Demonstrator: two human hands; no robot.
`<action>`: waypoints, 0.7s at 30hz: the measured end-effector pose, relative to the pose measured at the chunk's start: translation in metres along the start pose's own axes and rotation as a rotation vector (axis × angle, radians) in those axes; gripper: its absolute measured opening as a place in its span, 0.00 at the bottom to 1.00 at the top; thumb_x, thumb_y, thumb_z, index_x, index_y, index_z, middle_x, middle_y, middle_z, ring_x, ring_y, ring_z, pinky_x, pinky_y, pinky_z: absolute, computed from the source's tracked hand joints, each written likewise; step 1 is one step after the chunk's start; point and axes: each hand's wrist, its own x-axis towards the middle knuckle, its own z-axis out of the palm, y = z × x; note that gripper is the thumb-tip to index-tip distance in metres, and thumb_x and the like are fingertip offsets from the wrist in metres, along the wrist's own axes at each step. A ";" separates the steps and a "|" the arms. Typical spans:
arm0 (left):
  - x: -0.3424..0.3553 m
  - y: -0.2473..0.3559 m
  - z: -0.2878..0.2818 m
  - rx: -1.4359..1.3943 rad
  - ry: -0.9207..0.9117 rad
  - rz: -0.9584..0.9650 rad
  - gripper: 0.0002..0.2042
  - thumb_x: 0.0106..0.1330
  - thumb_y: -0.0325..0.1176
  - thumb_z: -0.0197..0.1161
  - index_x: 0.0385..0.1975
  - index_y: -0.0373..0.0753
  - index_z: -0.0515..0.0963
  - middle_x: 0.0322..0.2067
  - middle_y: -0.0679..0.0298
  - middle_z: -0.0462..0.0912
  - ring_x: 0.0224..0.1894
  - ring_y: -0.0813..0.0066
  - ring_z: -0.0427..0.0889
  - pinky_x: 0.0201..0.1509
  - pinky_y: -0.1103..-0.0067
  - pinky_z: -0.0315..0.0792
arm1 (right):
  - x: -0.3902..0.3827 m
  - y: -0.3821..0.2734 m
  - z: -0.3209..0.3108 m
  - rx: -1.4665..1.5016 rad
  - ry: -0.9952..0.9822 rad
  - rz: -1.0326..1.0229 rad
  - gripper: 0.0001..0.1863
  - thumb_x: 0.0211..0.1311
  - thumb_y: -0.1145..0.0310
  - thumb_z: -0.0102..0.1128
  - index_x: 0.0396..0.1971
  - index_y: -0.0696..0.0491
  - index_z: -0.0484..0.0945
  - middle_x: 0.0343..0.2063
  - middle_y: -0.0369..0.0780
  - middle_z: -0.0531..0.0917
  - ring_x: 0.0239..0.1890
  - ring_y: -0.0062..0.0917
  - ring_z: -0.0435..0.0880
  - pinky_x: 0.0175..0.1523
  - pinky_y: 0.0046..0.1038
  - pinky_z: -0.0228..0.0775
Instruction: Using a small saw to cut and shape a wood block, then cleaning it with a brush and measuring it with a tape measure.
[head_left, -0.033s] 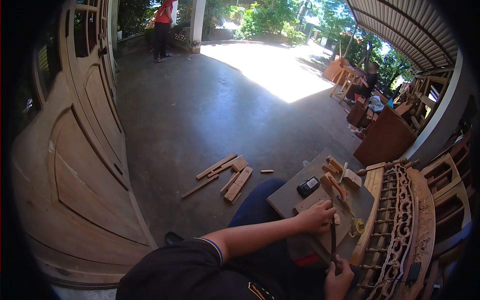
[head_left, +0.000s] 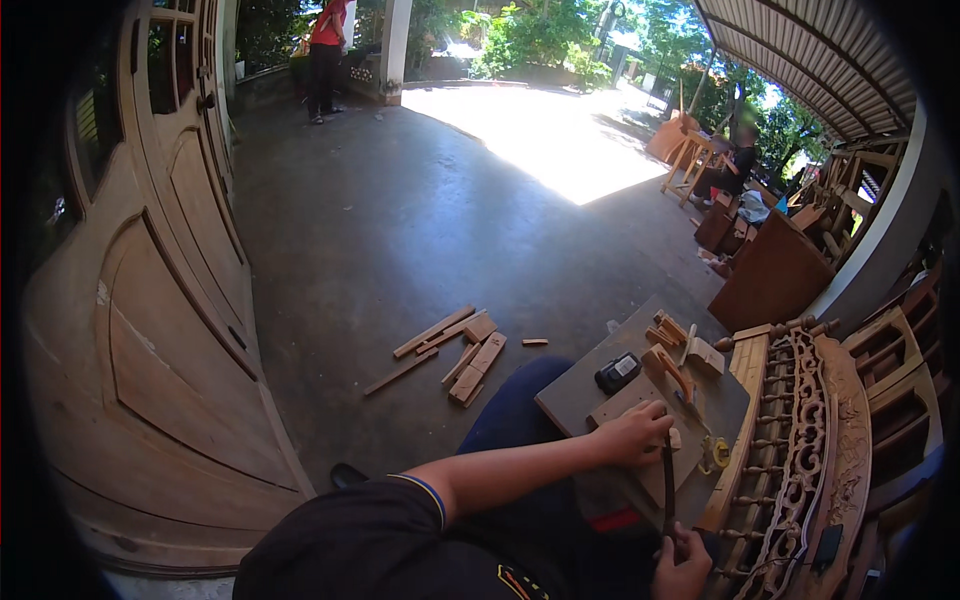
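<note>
My right hand (head_left: 684,568) is closed round the near end of a long, thin dark file (head_left: 669,485), low over the front of the workbench. The file's far end reaches my left hand (head_left: 630,436). That hand is closed, its fingers bent and pressed against a small pale wooden block (head_left: 676,439), and the exact contact under them is hidden. Both lie over a flat wooden board (head_left: 612,404) on the grey bench top (head_left: 562,400). Beyond my left hand stands a black boxy device (head_left: 617,373). An orange-handled tool (head_left: 682,378) lies to its right.
A yellow round object (head_left: 714,455) sits at the bench's right edge, beside a carved wooden panel (head_left: 800,450). Wood offcuts (head_left: 478,368) lie on the floor ahead. Wooden doors (head_left: 190,330) stand left. Two people (head_left: 328,50) (head_left: 738,165) are far off.
My right hand has drawn slightly back and to the right with the near end of the file. My left hand stays in place.
</note>
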 end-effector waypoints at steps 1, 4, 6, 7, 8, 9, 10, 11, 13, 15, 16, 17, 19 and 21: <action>-0.002 -0.002 -0.005 0.009 -0.004 -0.017 0.20 0.59 0.35 0.69 0.47 0.37 0.72 0.45 0.50 0.70 0.52 0.45 0.76 0.56 0.58 0.74 | -0.022 -0.040 -0.018 -0.079 -0.002 -0.078 0.12 0.72 0.71 0.64 0.49 0.61 0.85 0.27 0.45 0.88 0.29 0.28 0.87 0.39 0.31 0.78; -0.002 0.004 -0.010 -0.032 -0.079 -0.052 0.19 0.58 0.34 0.69 0.47 0.37 0.73 0.45 0.50 0.70 0.52 0.45 0.76 0.56 0.58 0.74 | -0.023 -0.041 -0.025 -0.098 -0.012 -0.083 0.13 0.72 0.70 0.64 0.50 0.61 0.85 0.27 0.44 0.88 0.29 0.25 0.86 0.38 0.31 0.77; 0.006 0.006 -0.007 -0.087 -0.072 0.041 0.18 0.58 0.34 0.69 0.46 0.37 0.73 0.46 0.50 0.71 0.52 0.45 0.75 0.57 0.58 0.74 | 0.014 0.005 0.010 -0.038 -0.023 -0.021 0.13 0.65 0.81 0.64 0.49 0.65 0.81 0.24 0.45 0.87 0.26 0.23 0.88 0.36 0.26 0.76; 0.006 0.005 -0.006 -0.079 -0.084 0.037 0.18 0.58 0.34 0.69 0.46 0.37 0.73 0.46 0.50 0.71 0.52 0.45 0.75 0.57 0.58 0.74 | 0.033 0.004 0.033 -0.021 0.073 -0.165 0.12 0.65 0.80 0.64 0.47 0.65 0.82 0.28 0.49 0.88 0.29 0.29 0.90 0.37 0.28 0.78; 0.004 0.004 -0.007 -0.049 -0.076 0.020 0.18 0.58 0.34 0.69 0.46 0.37 0.73 0.46 0.49 0.71 0.53 0.45 0.75 0.57 0.58 0.73 | 0.046 -0.001 0.049 -0.002 0.162 -0.313 0.11 0.64 0.80 0.63 0.46 0.64 0.83 0.31 0.52 0.89 0.32 0.35 0.92 0.37 0.30 0.80; 0.004 0.002 -0.004 -0.037 -0.073 0.008 0.18 0.58 0.34 0.69 0.46 0.37 0.73 0.47 0.49 0.71 0.53 0.45 0.75 0.57 0.58 0.73 | 0.053 -0.001 0.055 0.000 0.159 -0.298 0.11 0.64 0.80 0.63 0.46 0.64 0.83 0.31 0.52 0.89 0.32 0.35 0.92 0.37 0.30 0.80; 0.003 0.002 -0.005 -0.028 -0.083 0.001 0.18 0.58 0.34 0.69 0.46 0.37 0.73 0.47 0.49 0.71 0.53 0.45 0.75 0.57 0.58 0.73 | 0.058 -0.006 0.059 -0.036 0.165 -0.305 0.12 0.65 0.80 0.63 0.47 0.64 0.82 0.29 0.52 0.89 0.31 0.36 0.92 0.37 0.30 0.80; 0.003 0.001 -0.005 -0.014 -0.049 -0.003 0.19 0.58 0.34 0.69 0.46 0.37 0.73 0.46 0.49 0.71 0.53 0.45 0.75 0.57 0.58 0.73 | 0.061 -0.012 0.062 -0.074 0.171 -0.311 0.12 0.65 0.79 0.63 0.48 0.63 0.82 0.27 0.52 0.88 0.31 0.37 0.92 0.37 0.31 0.80; 0.000 -0.001 -0.006 0.007 -0.021 -0.022 0.19 0.57 0.34 0.69 0.46 0.37 0.73 0.46 0.49 0.71 0.53 0.45 0.74 0.57 0.58 0.73 | 0.037 -0.032 0.039 -0.081 0.082 -0.199 0.12 0.65 0.79 0.63 0.48 0.63 0.82 0.28 0.52 0.88 0.31 0.37 0.92 0.37 0.31 0.80; 0.001 0.004 -0.003 0.015 0.032 -0.050 0.19 0.57 0.34 0.70 0.45 0.37 0.73 0.45 0.50 0.70 0.54 0.45 0.74 0.57 0.58 0.73 | 0.007 -0.030 0.008 -0.062 0.009 -0.055 0.13 0.65 0.79 0.64 0.49 0.63 0.82 0.28 0.51 0.88 0.29 0.33 0.90 0.38 0.31 0.78; 0.001 0.004 -0.004 0.015 0.033 -0.054 0.19 0.57 0.34 0.70 0.45 0.37 0.73 0.45 0.50 0.70 0.54 0.45 0.74 0.57 0.58 0.73 | -0.007 -0.016 -0.003 -0.019 0.011 -0.025 0.13 0.65 0.80 0.65 0.49 0.62 0.83 0.28 0.49 0.87 0.27 0.30 0.88 0.38 0.31 0.77; 0.000 0.004 -0.004 0.002 0.001 -0.057 0.18 0.57 0.34 0.70 0.45 0.37 0.73 0.45 0.50 0.70 0.53 0.45 0.74 0.56 0.58 0.73 | -0.016 -0.026 -0.013 -0.021 0.003 -0.023 0.13 0.65 0.80 0.65 0.49 0.62 0.83 0.28 0.49 0.87 0.27 0.30 0.88 0.38 0.31 0.77; 0.000 0.007 -0.002 -0.028 -0.040 -0.057 0.18 0.56 0.33 0.70 0.44 0.37 0.73 0.45 0.50 0.70 0.52 0.45 0.75 0.56 0.58 0.73 | -0.035 -0.045 -0.027 -0.075 0.021 -0.053 0.11 0.72 0.70 0.65 0.47 0.61 0.84 0.28 0.46 0.88 0.30 0.28 0.86 0.38 0.32 0.77; 0.006 0.008 -0.002 -0.102 -0.040 0.063 0.17 0.56 0.33 0.70 0.43 0.37 0.73 0.44 0.50 0.70 0.50 0.45 0.76 0.55 0.58 0.74 | -0.017 -0.039 -0.016 -0.061 0.017 -0.054 0.11 0.69 0.74 0.64 0.48 0.62 0.83 0.29 0.50 0.88 0.31 0.34 0.89 0.39 0.32 0.79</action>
